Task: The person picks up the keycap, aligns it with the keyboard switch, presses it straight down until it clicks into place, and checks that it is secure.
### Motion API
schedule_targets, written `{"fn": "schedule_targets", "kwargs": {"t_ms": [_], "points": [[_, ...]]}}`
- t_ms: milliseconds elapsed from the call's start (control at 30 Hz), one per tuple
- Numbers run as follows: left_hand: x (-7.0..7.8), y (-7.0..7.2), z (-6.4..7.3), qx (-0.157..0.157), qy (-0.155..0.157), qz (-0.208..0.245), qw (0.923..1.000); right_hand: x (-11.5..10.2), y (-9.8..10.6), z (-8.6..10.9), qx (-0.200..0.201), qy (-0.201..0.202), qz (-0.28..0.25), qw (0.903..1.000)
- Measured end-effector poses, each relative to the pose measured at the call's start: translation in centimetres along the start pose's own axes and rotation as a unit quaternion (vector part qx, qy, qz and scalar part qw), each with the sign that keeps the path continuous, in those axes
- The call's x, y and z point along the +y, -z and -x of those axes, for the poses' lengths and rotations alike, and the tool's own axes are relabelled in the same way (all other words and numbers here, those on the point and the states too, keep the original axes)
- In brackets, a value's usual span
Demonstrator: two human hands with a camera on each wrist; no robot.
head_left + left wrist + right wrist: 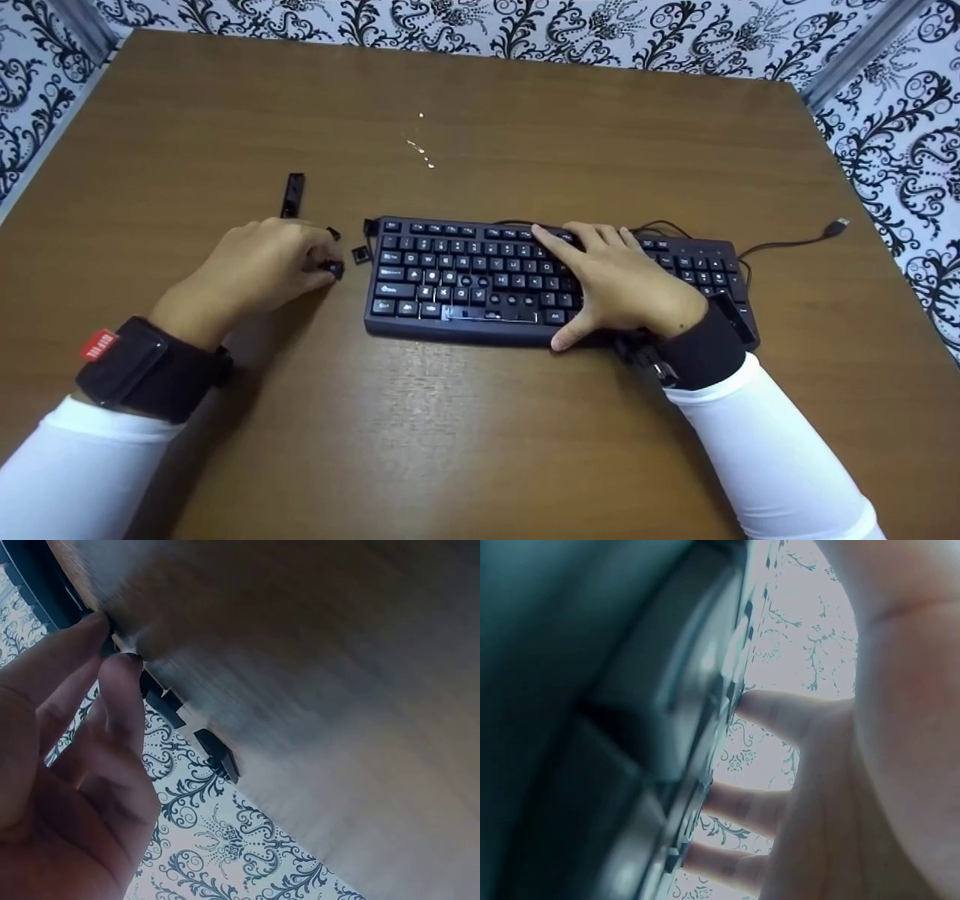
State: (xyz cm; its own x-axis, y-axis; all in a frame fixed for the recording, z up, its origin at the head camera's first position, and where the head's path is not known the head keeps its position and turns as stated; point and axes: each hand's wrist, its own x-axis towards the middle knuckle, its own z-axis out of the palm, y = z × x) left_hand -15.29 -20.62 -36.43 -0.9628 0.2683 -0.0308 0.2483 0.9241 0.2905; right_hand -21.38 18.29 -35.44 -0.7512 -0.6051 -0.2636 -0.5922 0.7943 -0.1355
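A black keyboard (457,330) lies on the table with several keycaps off its lower rows and a bare space-bar slot (487,314). My right hand (622,277) rests over its right half, fingers spread toward the far edge and thumb at the near edge. Left of the keyboard, my left hand (262,262) pinches a small black keycap (335,268) between thumb and finger, close to the tabletop. Other loose keycaps (361,255) lie between this hand and the keyboard. A long black space-bar key (293,193) lies just beyond the left hand.
The keyboard's cable (780,244) runs behind it and ends in a USB plug (835,227) at the right. Small bright specks (421,151) show on the far part of the brown table (420,435). Patterned wallpaper (525,30) stands behind the table.
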Motion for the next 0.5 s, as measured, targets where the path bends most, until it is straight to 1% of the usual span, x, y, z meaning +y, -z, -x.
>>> {"fn": "schedule_targets", "kwargs": {"t_ms": [100,200,333,500], "points": [[0.2,0.3,-0.2,0.013,0.012,-0.002,0.9998,0.0,0.1,0.0,0.004,0.001,-0.001,1.0000],[0.5,0.5,-0.3,0.029,0.014,0.006,0.9995,0.1,0.3,0.0,0.008,0.001,-0.002,1.0000],[1.0,0.6,-0.3,0.045,0.001,0.020,0.9988,0.0,0.3,0.1,0.008,0.002,0.001,1.0000],[1.8,0.3,-0.3,0.083,-0.023,0.025,0.9959,0.0,0.0,0.1,0.000,0.001,0.005,1.0000]]}}
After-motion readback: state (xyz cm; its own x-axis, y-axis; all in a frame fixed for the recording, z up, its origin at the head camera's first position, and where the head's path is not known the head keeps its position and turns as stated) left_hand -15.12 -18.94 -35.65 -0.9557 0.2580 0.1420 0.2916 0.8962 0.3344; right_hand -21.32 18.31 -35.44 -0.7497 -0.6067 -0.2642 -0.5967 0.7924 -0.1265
